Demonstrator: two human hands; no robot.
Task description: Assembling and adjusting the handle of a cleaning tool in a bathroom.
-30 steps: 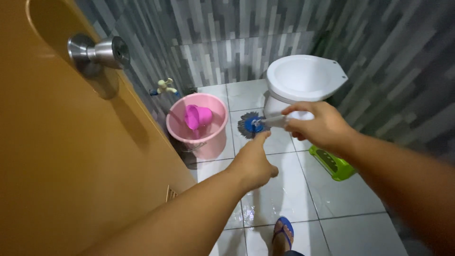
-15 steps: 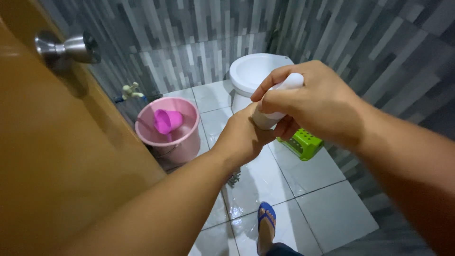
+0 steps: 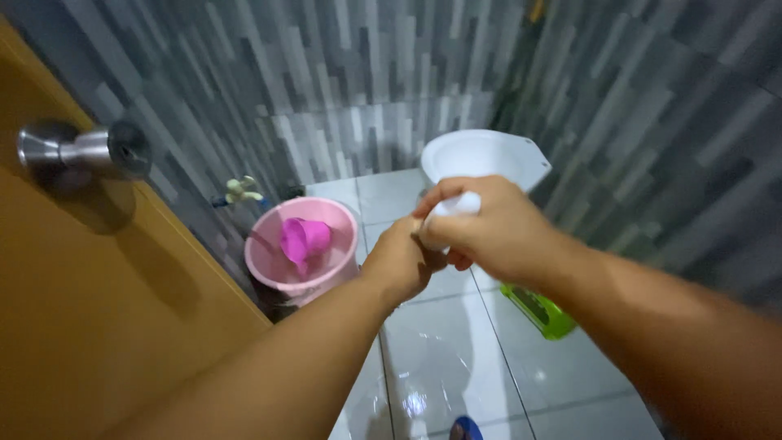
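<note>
My right hand (image 3: 497, 232) is closed around the white handle (image 3: 453, 210) of a toilet brush, held out in front of me. My left hand (image 3: 399, 265) sits just below and left of it, its fingers at the lower part of the handle; whether it grips is hidden. The brush head is out of sight behind my hands. Beyond them stands a white toilet bowl (image 3: 489, 155) against the grey tiled wall.
A pink bucket (image 3: 281, 269) holding a magenta dipper (image 3: 305, 238) stands left of the toilet under a small tap (image 3: 241, 191). A green stool (image 3: 539, 310) lies on the wet white floor tiles. An orange door (image 3: 106, 318) with a metal knob (image 3: 85, 149) is at my left.
The brush has gone from pointing down at the floor to being raised in both hands, its blue head no longer visible. The camera has tilted up and the hands moved slightly away.
</note>
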